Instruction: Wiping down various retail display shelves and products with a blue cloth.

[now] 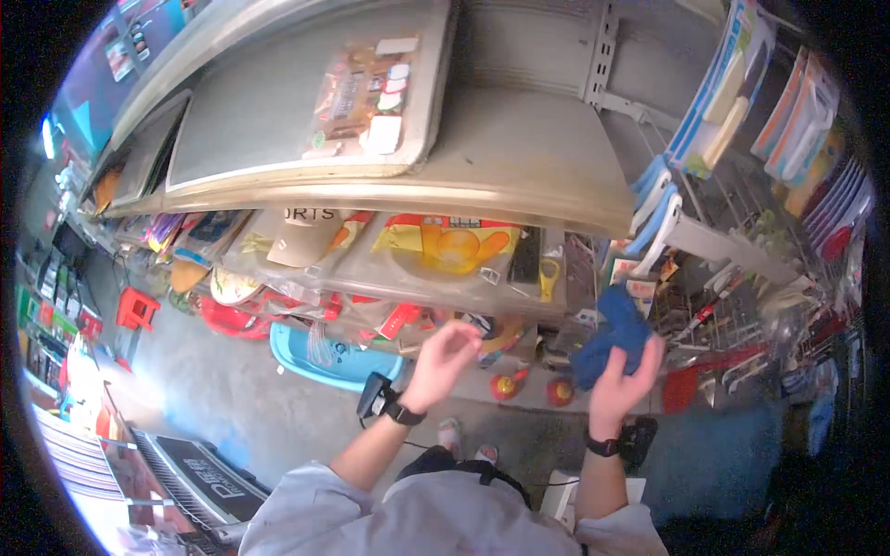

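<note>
My right hand (626, 382) grips a dark blue cloth (615, 326), which bunches above the palm and hangs over to the left of the thumb. Beyond it stand hanging goods at the shelf's right end. My left hand (445, 365) is raised in front of the lower shelves with its fingers loosely curled, and I see nothing held in it. Near that hand, a light blue plastic basin (327, 368) sits on the floor with a wire whisk (320, 347) over it. Straps with small dark devices circle both wrists.
A metal shelf (535, 149) with a large framed board (278, 97) juts out above my hands. Below it lie a beige cap (302, 240) and a yellow-and-red package (448, 243). Packaged goods (719, 90) hang at right. A red stool (138, 309) stands at left.
</note>
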